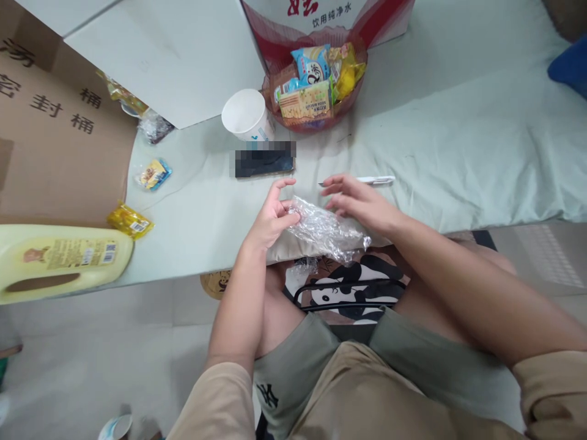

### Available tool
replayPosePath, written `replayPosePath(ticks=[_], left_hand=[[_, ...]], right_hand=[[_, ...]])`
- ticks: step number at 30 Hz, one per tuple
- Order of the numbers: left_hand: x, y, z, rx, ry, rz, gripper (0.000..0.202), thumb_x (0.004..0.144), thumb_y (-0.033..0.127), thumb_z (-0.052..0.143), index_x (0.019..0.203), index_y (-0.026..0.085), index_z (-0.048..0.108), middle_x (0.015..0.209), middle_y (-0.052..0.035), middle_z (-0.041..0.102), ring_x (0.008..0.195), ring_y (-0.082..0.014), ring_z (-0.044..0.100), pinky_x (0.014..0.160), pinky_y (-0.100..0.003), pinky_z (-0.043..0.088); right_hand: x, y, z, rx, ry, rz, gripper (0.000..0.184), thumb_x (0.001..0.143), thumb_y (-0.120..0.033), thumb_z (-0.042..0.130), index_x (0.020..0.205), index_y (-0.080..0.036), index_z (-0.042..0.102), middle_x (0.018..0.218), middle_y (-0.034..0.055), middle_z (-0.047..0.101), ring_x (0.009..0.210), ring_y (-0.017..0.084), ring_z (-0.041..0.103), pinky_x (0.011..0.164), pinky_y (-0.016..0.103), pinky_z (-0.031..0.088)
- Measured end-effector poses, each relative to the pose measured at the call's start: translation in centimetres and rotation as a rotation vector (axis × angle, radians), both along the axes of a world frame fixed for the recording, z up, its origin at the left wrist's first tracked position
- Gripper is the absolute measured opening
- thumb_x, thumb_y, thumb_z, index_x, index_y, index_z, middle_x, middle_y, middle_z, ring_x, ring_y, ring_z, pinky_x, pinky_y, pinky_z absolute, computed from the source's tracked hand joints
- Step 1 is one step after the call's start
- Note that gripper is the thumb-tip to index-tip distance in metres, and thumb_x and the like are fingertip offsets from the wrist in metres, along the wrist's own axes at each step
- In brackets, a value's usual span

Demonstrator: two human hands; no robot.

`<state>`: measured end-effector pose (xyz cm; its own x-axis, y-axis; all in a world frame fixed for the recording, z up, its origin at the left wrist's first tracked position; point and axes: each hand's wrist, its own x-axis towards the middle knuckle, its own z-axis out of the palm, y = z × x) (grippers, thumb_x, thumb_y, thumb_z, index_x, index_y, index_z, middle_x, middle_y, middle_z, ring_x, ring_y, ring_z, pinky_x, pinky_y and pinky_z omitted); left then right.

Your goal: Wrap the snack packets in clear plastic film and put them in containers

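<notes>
A crumpled clear plastic wrapper [323, 229] hangs over the front edge of the cloth-covered surface. My left hand [274, 220] pinches its left end between thumb and fingers, with the index finger raised. Just above the wrapper's right part is my right hand [358, 201], its fingers apart and slightly curled; it appears to hold nothing. A white pen [380, 180] lies behind the right hand, partly covered by it. Beyond the left hand, a dark phone [265, 162] rests flat.
A white paper cup [244, 116] stands beside a red translucent bowl [351, 101] of packaged snacks. On the left are a blue-yellow packet [156, 174], a yellow packet [131, 220], a pale yellow jug [64, 260] lying down and a cardboard box [59, 165].
</notes>
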<state>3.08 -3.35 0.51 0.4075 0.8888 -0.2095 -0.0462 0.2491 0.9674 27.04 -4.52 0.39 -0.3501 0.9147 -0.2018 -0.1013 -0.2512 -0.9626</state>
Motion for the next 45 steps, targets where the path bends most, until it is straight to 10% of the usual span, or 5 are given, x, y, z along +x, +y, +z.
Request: replayPosePath(ticks=[4, 14, 17, 24, 45], left_hand=[[0.3, 0.1, -0.7, 0.084, 0.083, 0.039, 0.076, 0.073, 0.034, 0.083, 0.137, 0.029, 0.044, 0.076, 0.0037, 0.068, 0.057, -0.0126, 0.064, 0.058, -0.025, 0.05], [0.8, 0.2, -2.2, 0.939, 0.674, 0.503, 0.022, 0.087, 0.027, 0.065, 0.108, 0.023, 0.062, 0.106, -0.0062, 0.07, 0.104, -0.0216, 0.067, 0.093, -0.04, 0.055], [1.8, -0.6, -1.5, 1.088, 0.75, 0.356, 0.021, 0.088, 0.035, 0.066, 0.104, 0.023, 0.065, 0.111, -0.0071, 0.072, 0.114, -0.0256, 0.066, 0.108, -0.049, 0.049], [3.0, -1.3, -1.2, 0.626, 0.588, 0.04, 0.044, 0.083, 0.034, 0.072, 0.125, 0.022, 0.068, 0.131, -0.0103, 0.072, 0.125, -0.0301, 0.065, 0.112, -0.048, 0.047], [2.8, -0.8, -1.3, 0.366, 0.372, 0.262, 0.05, 0.078, 0.062, 0.078, 0.102, 0.017, 0.077, 0.091, -0.0065, 0.077, 0.076, -0.017, 0.067, 0.069, -0.029, 0.053]], right_hand=[[-0.5, -0.7, 0.3, 0.01, -0.063, 0.309, 0.067, 0.08, -0.035, 0.075, 0.138, -0.021, 0.046, 0.076, -0.0039, 0.058, 0.058, 0.012, 0.05, 0.052, 0.026, 0.04], [-0.9, -0.3, -0.6, 0.233, -0.201, 0.163, 0.064, 0.085, -0.025, 0.064, 0.146, -0.022, 0.043, 0.074, -0.0045, 0.051, 0.064, 0.015, 0.049, 0.061, 0.03, 0.045], [-1.0, -0.3, -0.9, 0.317, -0.148, 0.155, 0.061, 0.087, -0.028, 0.063, 0.144, -0.023, 0.044, 0.089, -0.0003, 0.059, 0.068, 0.015, 0.051, 0.067, 0.033, 0.049], [-0.9, -0.5, -0.7, 0.219, -0.025, 0.094, 0.066, 0.087, -0.038, 0.069, 0.146, -0.026, 0.042, 0.101, 0.0038, 0.066, 0.083, 0.019, 0.062, 0.079, 0.036, 0.054], [-1.4, 0.2, -1.0, 0.147, -0.063, -0.069, 0.051, 0.079, -0.042, 0.071, 0.124, -0.025, 0.057, 0.12, 0.0089, 0.068, 0.115, 0.027, 0.064, 0.104, 0.049, 0.051]])
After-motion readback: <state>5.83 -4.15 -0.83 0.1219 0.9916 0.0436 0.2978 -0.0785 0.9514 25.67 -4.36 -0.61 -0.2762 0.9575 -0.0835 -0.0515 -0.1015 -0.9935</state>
